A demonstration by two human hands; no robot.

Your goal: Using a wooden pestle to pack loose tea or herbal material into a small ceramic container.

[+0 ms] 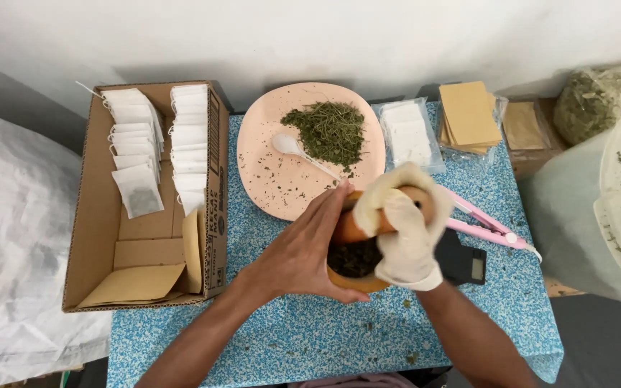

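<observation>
Your left hand (303,255) is cupping the wooden mortar (357,269) on the blue table (310,338), while your gloved right hand (404,230) is apparently clamping the pestle (353,226) above it.

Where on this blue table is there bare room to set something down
The widest bare patch of the blue table is the near edge, between the forearms and below the wooden mortar. A narrower strip runs between the cardboard box and the pink plate. The back right is crowded with packets, the pink sealer and the small scale.
</observation>
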